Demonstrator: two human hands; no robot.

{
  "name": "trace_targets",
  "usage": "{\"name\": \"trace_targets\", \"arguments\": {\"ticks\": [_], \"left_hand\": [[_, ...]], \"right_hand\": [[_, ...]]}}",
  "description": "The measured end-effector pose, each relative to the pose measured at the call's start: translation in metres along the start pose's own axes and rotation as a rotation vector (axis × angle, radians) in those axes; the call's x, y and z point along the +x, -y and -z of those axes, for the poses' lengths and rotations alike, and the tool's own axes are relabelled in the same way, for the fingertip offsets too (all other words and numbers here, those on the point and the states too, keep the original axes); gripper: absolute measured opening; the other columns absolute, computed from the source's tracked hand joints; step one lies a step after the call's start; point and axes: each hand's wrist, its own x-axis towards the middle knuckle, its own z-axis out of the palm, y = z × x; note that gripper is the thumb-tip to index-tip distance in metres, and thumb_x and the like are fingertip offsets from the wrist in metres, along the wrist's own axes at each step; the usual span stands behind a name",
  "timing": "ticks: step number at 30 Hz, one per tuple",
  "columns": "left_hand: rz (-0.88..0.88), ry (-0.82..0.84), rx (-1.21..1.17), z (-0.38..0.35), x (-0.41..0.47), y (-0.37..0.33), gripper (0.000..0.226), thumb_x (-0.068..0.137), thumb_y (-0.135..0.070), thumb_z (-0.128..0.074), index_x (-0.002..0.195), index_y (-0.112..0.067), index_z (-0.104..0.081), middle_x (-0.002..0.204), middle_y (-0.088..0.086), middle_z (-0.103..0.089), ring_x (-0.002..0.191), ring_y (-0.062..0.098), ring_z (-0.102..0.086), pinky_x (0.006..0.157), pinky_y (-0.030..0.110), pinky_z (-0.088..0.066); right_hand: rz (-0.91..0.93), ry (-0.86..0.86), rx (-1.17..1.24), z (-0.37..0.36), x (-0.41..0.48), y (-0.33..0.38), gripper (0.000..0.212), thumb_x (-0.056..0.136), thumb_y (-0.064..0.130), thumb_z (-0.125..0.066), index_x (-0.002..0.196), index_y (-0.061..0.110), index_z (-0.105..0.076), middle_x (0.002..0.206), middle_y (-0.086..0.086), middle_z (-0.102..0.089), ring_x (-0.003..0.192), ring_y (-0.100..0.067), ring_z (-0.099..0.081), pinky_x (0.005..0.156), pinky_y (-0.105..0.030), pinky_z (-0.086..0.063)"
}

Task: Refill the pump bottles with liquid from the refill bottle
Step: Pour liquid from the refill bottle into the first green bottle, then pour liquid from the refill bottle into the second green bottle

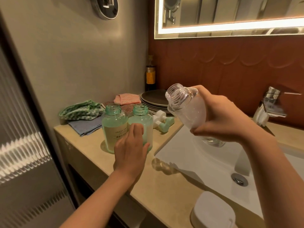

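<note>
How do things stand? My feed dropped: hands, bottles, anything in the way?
Left hand grips sink-side pump bottle, uncapped. Right hand holds refill bottle tilted, mouth open, no pour yet. Pump heads lie behind; nothing between.

The left pump bottle (pixel 114 129) and the right pump bottle (pixel 146 119) are translucent mint green; the left one bears a cream label (pixel 115 137) with dark lettering. The refill bottle (pixel 185 112) is clear, with milky white liquid inside. The pump heads (pixel 162 120) are white and mint green. There is a green-and-white patterned cloth (pixel 79 111), a grey-blue folded cloth (pixel 85 126) and a pink cloth (pixel 127 98) with pale wavy stripes. The stacked plates (pixel 153 99) are dark grey. The countertop (pixel 92 148) is beige, the sink (pixel 205 155) white, the tap (pixel 271 102) chrome, the back wall (pixel 230 63) reddish brown with a scallop pattern.
</note>
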Motion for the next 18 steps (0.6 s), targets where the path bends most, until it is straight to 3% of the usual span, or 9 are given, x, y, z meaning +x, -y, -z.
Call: {"name": "trace_targets", "arguments": {"ticks": [3, 6, 10, 14, 18], "left_hand": [[0.008, -0.07, 0.016, -0.001, 0.002, -0.001, 0.067, 0.051, -0.021, -0.09, 0.087, -0.018, -0.033, 0.077, 0.0, -0.046, 0.065, 0.018, -0.047, 0.055, 0.026, -0.032], [0.141, -0.212, -0.077, 0.007, 0.002, 0.004, 0.059, 0.063, -0.034, -0.082, 0.096, -0.018, -0.035, 0.093, 0.006, -0.044, 0.086, 0.018, -0.038, 0.077, 0.023, -0.025], [0.393, -0.348, -0.313, 0.022, 0.016, 0.023, 0.086, 0.056, -0.035, -0.086, 0.124, -0.016, -0.037, 0.123, 0.018, -0.036, 0.115, 0.021, -0.032, 0.099, 0.029, -0.027], [0.557, -0.128, -0.6, 0.03, 0.042, 0.044, 0.117, 0.053, -0.048, -0.082, 0.145, -0.027, -0.014, 0.144, 0.01, -0.026, 0.132, 0.022, -0.028, 0.107, 0.039, -0.029], [0.608, 0.089, -0.668, 0.029, 0.046, 0.057, 0.117, 0.056, -0.039, -0.082, 0.147, -0.031, -0.008, 0.148, 0.009, -0.028, 0.134, 0.016, -0.029, 0.107, 0.039, -0.031]], "right_hand": [[0.007, 0.006, 0.007, 0.0, 0.0, 0.0, 0.09, 0.058, 0.018, -0.081, 0.133, 0.034, -0.033, 0.103, 0.003, -0.057, 0.087, -0.02, -0.056, 0.068, -0.032, -0.05], [0.026, -0.001, 0.015, -0.001, 0.0, 0.001, 0.089, 0.058, 0.018, -0.081, 0.131, 0.034, -0.034, 0.105, 0.002, -0.058, 0.09, -0.021, -0.056, 0.072, -0.039, -0.053], [0.037, 0.009, 0.036, 0.0, -0.002, 0.003, 0.091, 0.059, 0.016, -0.083, 0.132, 0.035, -0.033, 0.111, 0.002, -0.056, 0.096, -0.021, -0.055, 0.076, -0.038, -0.054], [0.036, 0.015, 0.041, 0.0, -0.001, 0.002, 0.092, 0.059, 0.014, -0.082, 0.133, 0.035, -0.032, 0.112, 0.001, -0.056, 0.097, -0.022, -0.055, 0.076, -0.037, -0.055], [0.041, 0.014, 0.035, -0.001, 0.0, 0.001, 0.092, 0.058, 0.015, -0.082, 0.132, 0.037, -0.032, 0.11, 0.002, -0.056, 0.095, -0.021, -0.056, 0.074, -0.038, -0.055]]}}
